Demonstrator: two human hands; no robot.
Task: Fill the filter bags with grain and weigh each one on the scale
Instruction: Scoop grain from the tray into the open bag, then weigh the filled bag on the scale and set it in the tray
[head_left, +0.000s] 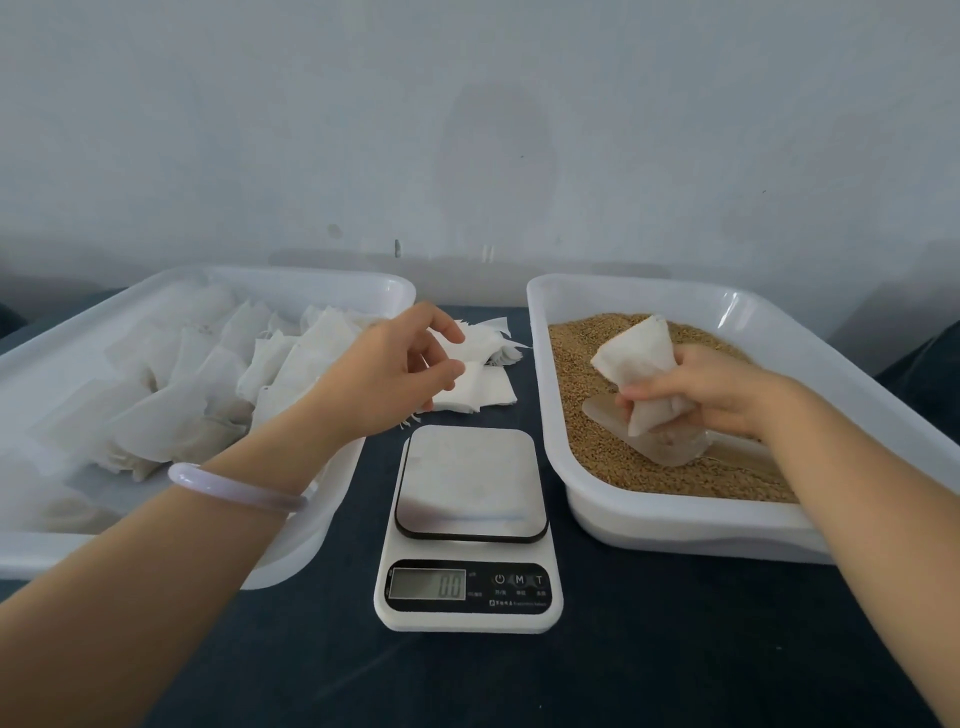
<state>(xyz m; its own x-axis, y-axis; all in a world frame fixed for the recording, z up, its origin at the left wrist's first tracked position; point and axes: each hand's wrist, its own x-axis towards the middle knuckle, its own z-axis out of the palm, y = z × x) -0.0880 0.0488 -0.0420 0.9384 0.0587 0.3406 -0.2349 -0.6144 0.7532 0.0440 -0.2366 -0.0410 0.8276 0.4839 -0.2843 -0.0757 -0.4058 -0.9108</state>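
My right hand (711, 389) grips a white filter bag (636, 364) stuffed with grain, held above the brown grain (597, 447) in the right-hand white tray (649, 525). A clear plastic scoop (670, 447) lies in the grain under that hand. My left hand (395, 369) hovers with loosely curled fingers over a small pile of empty filter bags (483, 389) on the dark table, holding nothing that I can see. The white kitchen scale (467, 525) stands in the middle with a bare platform and its display reads 0.0.
The left white tray (363, 291) holds several filled bags (197, 395). Both trays flank the scale closely. A grey wall stands right behind the table. The dark tabletop (623, 665) stretches toward me in front of the scale.
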